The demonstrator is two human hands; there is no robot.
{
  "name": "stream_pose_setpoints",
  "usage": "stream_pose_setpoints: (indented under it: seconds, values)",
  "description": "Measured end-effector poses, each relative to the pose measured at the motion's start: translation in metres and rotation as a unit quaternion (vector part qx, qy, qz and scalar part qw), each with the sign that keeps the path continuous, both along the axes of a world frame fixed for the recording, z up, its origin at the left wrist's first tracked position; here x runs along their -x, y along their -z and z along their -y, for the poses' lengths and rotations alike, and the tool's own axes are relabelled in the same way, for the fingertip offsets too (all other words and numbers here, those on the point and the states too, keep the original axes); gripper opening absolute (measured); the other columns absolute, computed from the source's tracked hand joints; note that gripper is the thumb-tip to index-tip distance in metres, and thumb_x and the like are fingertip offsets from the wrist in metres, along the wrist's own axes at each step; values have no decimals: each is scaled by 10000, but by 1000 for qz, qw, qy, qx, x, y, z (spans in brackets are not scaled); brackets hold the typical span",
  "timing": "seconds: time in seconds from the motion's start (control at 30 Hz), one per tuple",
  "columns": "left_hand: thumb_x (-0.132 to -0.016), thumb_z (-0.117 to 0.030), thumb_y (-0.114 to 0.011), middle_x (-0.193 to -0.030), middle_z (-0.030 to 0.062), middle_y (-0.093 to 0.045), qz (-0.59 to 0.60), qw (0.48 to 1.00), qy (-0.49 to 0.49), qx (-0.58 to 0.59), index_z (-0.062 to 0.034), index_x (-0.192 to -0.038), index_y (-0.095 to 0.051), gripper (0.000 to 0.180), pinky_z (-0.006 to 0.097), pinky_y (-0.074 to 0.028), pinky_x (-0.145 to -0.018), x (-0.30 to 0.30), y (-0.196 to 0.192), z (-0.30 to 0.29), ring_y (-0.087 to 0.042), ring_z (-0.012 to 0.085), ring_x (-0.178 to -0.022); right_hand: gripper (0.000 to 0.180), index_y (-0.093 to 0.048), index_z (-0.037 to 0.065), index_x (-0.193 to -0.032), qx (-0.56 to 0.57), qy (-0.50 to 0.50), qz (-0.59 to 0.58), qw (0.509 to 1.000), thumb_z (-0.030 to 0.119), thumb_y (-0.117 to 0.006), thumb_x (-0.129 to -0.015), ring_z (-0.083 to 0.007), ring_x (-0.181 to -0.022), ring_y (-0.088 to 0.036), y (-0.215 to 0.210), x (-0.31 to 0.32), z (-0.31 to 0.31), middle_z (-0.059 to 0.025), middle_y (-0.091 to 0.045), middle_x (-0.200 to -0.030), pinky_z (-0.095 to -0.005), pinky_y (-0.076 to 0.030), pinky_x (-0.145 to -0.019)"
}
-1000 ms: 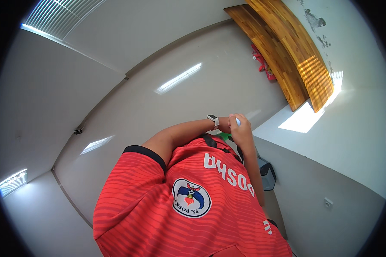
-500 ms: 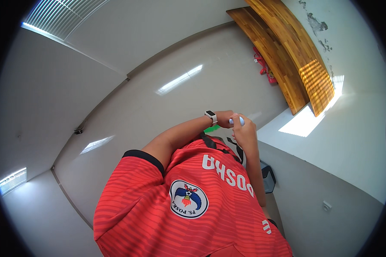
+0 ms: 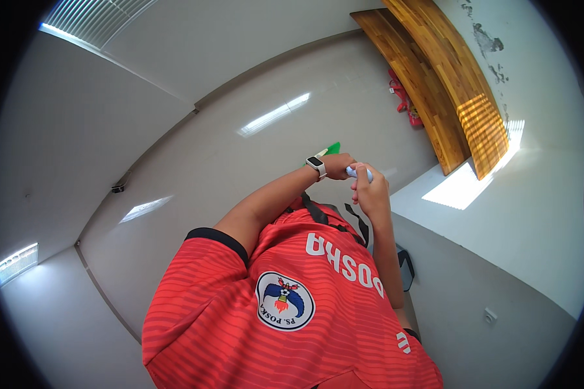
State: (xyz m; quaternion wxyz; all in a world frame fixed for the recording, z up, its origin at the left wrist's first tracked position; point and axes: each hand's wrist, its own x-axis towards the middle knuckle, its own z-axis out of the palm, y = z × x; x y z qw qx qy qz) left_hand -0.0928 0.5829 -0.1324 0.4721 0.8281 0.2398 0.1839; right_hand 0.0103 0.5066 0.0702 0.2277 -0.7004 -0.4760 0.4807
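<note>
Both my hands are closed around the pale blue handle of a broom [image 3: 352,172], whose end sticks up between them. My left hand [image 3: 339,166], below a wrist with a white-strapped watch [image 3: 316,165], grips lower on the shaft. At the top end, my right hand [image 3: 372,190] wraps its fingers round the handle. Beyond my left wrist shows the green broom head [image 3: 333,148], low over the pale floor. My left hand and wrist hide most of the shaft, and I cannot tell whether the head touches the floor.
A wooden bench or shelf [image 3: 422,91] stands by the right wall, with red things [image 3: 399,97] on the floor beneath it. A white ledge [image 3: 461,214] runs along my right. Near my right arm is a dark grey bin-like box [image 3: 405,269]. A small dark object [image 3: 117,188] lies by the left wall.
The green broom head has swung away from my body, from behind my left wrist to beyond it. The handle end has tilted slightly; both hands keep their hold.
</note>
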Motion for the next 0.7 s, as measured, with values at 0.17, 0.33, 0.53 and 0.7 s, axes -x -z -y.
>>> stream_pose_setpoints:
  seconds: [0.17,0.33,0.53,0.7]
  values:
    - [-741,-32,-610,-850,174,-680,-8,999,-20,36,-73,-921,-654,190,453,-508,-737,0,7,-1,-638,394,-830,394,-652,4,-1090,3,2,2,1000,314,-444,-966,-89,-459,-488,8,-3,0,-48,-545,-627,-256,-433,-427]
    - [-726,-22,-612,-853,175,-680,-10,999,-16,28,-75,-911,-650,196,461,-512,-724,4,6,-2,-644,386,-837,401,-628,8,-1150,12,-4,-88,996,306,-416,-984,-82,-497,-492,25,-10,8,-48,-557,-675,-239,-422,-444]
    - [-751,-141,-662,-836,139,-591,-99,980,-136,-109,-55,-787,-597,113,430,-495,-719,29,9,-3,-614,337,-846,407,-616,9,-1168,-29,-30,-125,991,311,-400,-1002,-85,-532,-526,60,2,7,-58,-571,-696,-227,-433,-486]
    - [-762,-163,-677,-968,141,-549,-183,941,-276,-74,-50,-896,-604,190,435,-491,-745,36,-10,-2,-589,336,-915,421,-616,8,-1163,-64,-62,-111,990,334,-395,-1013,-93,-557,-552,71,9,-15,-67,-587,-717,-222,-444,-507]
